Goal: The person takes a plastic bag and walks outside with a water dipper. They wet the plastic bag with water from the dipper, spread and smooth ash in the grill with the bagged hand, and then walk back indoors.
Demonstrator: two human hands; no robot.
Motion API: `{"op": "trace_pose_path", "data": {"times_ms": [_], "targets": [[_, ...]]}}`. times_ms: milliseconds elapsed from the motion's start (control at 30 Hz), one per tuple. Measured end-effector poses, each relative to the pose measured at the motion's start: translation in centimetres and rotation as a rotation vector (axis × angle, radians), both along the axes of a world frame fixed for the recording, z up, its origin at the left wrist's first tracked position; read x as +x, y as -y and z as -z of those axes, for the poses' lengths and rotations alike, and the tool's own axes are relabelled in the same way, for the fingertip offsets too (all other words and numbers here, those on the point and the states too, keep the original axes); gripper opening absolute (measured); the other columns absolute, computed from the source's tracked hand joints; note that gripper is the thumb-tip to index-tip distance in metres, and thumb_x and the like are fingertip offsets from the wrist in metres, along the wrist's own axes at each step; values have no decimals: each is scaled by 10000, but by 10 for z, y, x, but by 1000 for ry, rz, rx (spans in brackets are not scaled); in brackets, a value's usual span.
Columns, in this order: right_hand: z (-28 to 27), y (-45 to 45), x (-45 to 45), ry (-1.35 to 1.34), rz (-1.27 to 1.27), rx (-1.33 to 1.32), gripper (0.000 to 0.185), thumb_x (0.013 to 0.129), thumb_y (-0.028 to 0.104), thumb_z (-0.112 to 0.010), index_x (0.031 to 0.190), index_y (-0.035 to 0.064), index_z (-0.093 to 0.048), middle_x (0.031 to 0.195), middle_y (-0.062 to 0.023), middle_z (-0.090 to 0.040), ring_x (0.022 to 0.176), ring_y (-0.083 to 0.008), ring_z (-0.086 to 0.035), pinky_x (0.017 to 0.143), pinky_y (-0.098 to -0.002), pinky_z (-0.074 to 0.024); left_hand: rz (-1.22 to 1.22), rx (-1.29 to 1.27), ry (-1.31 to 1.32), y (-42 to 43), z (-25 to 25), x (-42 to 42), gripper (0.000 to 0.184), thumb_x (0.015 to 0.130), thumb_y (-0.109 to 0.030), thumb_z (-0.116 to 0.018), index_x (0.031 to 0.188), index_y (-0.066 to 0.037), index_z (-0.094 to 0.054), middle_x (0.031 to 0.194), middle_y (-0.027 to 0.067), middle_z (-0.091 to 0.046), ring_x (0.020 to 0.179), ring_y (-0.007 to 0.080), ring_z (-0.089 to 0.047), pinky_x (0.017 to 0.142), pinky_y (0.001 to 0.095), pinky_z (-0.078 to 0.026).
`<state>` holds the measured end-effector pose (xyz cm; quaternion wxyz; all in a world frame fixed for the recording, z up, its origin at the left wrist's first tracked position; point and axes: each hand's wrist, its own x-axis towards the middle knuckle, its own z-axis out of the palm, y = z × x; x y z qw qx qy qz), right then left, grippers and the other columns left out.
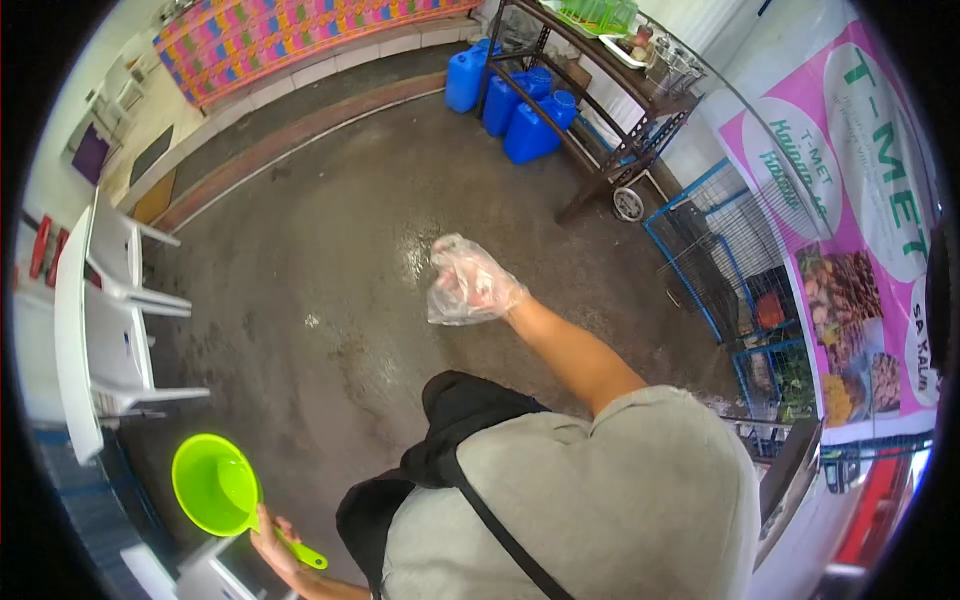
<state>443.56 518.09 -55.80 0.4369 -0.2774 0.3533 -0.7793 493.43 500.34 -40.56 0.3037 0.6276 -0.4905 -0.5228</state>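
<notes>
Low on the left, my left hand [277,542] is wrapped around the handle of a lime-green plastic dipper [216,485]. The dipper's round cup tilts so that its inside faces me, and the end of its handle sticks out past my fingers. My right hand [472,283], in a loose clear plastic glove, is stretched out over the grey floor [330,300] in the middle of the view. Its fingers are curled in; the crumpled plastic hides whether anything is inside them.
Wet patches mark the floor. White plastic chairs [120,345] stand along the left. Several blue jugs [540,127] sit by a dark metal rack [610,90] at the back. On the right are blue-framed wire racks [735,250] and a pink banner [850,200].
</notes>
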Motion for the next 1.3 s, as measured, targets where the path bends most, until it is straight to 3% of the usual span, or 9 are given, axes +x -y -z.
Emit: {"op": "trace_pose_path", "data": {"times_ms": [67, 200, 267, 733, 833, 1000, 1033, 1200, 1300], "targets": [[-21, 29, -4, -559, 180, -126, 404, 791, 61, -645, 1185, 65, -560, 1145, -81, -526, 884, -118, -576, 748, -248, -508, 122, -8, -36, 85, -1, -39, 291, 880, -359, -590, 812, -97, -481, 564, 14, -437, 408, 75, -379, 344, 209, -290], [22, 121, -46, -179, 204, 261, 423, 780, 59, -663, 1186, 108, -556, 1175, -74, -513, 866, -94, -565, 705, -233, -503, 191, -38, -108, 235, 5, -120, 281, 884, -340, -591, 794, -103, -470, 549, 15, -442, 396, 75, -375, 349, 210, -286], [32, 194, -72, 561, 108, 86, 270, 818, 81, -637, 1081, 110, -581, 1085, -62, -553, 751, -109, -581, 621, -248, -513, 241, -10, -147, 310, 8, -153, 270, 887, -326, -590, 797, -97, -478, 550, 16, -451, 394, 74, -373, 351, 207, -283], [0, 799, -201, 746, -147, -13, 101, 831, 75, -560, 925, 42, -544, 858, -65, -577, 629, -149, -562, 532, -267, -520, 115, 54, -148, 755, 8, -216, 265, 879, -311, -593, 831, -68, -497, 508, 27, -430, 383, 95, -383, 344, 231, -307], [27, 911, -223, -17, -70, -1, 95, 852, 98, -536, 920, 32, -534, 790, -51, -550, 703, -145, -534, 583, -259, -491, 134, 29, -105, 869, 15, -241, 249, 856, -313, -616, 896, -87, -519, 537, 13, -444, 393, 94, -385, 351, 227, -294], [11, 1028, -262, 734, -383, -106, 202, 925, 206, -444, 935, 58, -580, 852, -61, -616, 735, -165, -624, 635, -301, -557, 167, 118, -175, 1063, -21, -296, 221, 850, -274, -618, 914, -84, -524, 537, 14, -467, 391, 104, -420, 351, 229, -309], [13, 1052, -261, 635, 172, 96, 197, 924, 225, -449, 907, 74, -573, 864, -55, -605, 783, -165, -619, 651, -313, -556, 114, 107, -142, 1100, -29, -311, 230, 854, -270, -612, 917, -67, -526, 522, 28, -477, 382, 107, -418, 352, 230, -322], [39, 1161, -335, 436, 264, 253, 95, 924, 119, -450, 848, 120, -506, 763, -3, -510, 651, -101, -506, 563, -227, -469, 141, 43, -200, 1291, -44, -381, 247, 853, -269, -616, 904, -39, -542, 529, 46, -505, 388, 94, -423, 362, 237, -346], [51, 1263, -376, -554, 314, 549, 152, 916, 106, -449, 768, 130, -474, 737, 13, -481, 635, -87, -489, 533, -215, -447, 103, 5, -224, 1402, -29, -412, 255, 857, -283, -618, 883, -40, -544, 540, 50, -515, 392, 90, -428, 364, 236, -356]]}}
